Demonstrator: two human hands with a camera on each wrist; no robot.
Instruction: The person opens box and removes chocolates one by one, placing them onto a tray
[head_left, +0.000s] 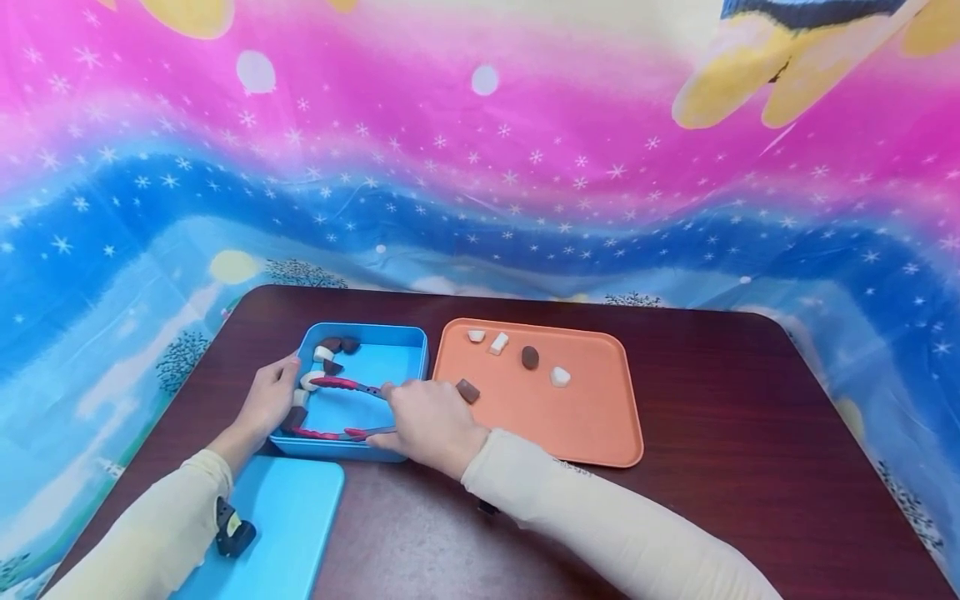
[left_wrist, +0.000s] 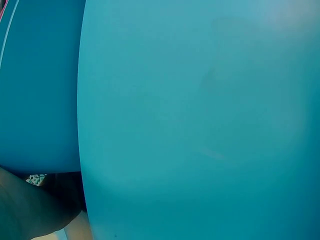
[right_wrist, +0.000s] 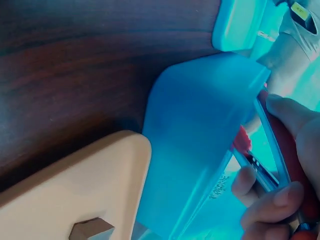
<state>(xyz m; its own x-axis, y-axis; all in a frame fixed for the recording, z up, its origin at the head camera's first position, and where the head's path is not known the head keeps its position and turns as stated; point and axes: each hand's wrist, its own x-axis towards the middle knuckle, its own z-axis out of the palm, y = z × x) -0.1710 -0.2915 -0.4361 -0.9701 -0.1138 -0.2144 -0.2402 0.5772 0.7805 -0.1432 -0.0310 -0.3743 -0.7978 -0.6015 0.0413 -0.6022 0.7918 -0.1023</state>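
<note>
My right hand (head_left: 438,425) grips a pair of tongs (right_wrist: 280,145) with red tips, held over the blue box (head_left: 390,335). The tongs' arms are spread wide, one tip by a round white piece (head_left: 309,381), the other by the near wall close to a dark brown piece (head_left: 295,418). Several brown and white chocolate-like pieces line the box's left side. At the box's left wall, my left hand (head_left: 268,402) touches the outside; its fingers are partly hidden. The left wrist view shows mostly blue lid (left_wrist: 200,110) and a dim part of the hand.
To the right of the box lies an orange tray (head_left: 555,433) with several pieces, among them an oval brown one (head_left: 530,357) and a white one (head_left: 560,377). The blue lid lies flat in front of the box, under my left forearm. A patterned cloth (head_left: 480,192) hangs behind the dark table (head_left: 720,417).
</note>
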